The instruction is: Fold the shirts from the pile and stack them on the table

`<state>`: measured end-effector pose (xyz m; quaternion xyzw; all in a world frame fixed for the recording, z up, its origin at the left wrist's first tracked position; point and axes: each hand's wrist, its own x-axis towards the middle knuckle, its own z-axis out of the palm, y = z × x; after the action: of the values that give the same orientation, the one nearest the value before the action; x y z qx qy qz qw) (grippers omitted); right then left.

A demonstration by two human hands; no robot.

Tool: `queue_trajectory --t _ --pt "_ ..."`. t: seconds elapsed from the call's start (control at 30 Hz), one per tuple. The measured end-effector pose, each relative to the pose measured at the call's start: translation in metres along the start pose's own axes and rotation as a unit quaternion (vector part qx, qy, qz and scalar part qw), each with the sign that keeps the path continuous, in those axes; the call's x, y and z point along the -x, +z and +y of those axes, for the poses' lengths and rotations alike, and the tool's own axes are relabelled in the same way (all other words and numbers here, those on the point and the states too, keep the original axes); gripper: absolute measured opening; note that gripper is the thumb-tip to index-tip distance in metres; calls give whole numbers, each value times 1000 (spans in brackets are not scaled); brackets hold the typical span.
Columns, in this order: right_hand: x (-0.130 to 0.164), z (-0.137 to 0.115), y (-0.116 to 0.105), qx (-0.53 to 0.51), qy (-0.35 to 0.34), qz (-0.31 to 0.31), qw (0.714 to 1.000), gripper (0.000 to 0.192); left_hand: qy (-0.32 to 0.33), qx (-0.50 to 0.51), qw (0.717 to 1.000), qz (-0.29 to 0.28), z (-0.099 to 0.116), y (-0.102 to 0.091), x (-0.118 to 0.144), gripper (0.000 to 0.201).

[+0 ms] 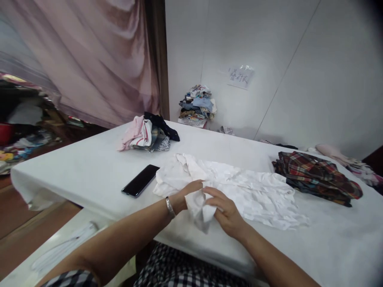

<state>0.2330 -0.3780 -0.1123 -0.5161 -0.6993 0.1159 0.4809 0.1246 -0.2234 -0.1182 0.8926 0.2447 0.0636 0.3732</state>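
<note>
While your forearms reach in low from the near edge, your left hand and right hand both pinch a bunched near corner of the crumpled white cotton shirt | shirt lies on the white table, long axis left-right | black flat phone just left | folded red plaid cloth farther right.

A sheet of paper stuck on the white wall above the far edge of the table bears handwritten characters in dark ink; they are too small and blurred to read.
</note>
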Motion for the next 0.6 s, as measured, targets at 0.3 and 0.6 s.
queue_trajectory --t 0.3,0.6 --pt "12 -20 -22 -319 167 103 927 7 26 -123 974 189 -32 -59 -14 61" --pt "36 19 -39 -281 151 132 939 46 4 -234 971 52 -42 -66 -51 58"
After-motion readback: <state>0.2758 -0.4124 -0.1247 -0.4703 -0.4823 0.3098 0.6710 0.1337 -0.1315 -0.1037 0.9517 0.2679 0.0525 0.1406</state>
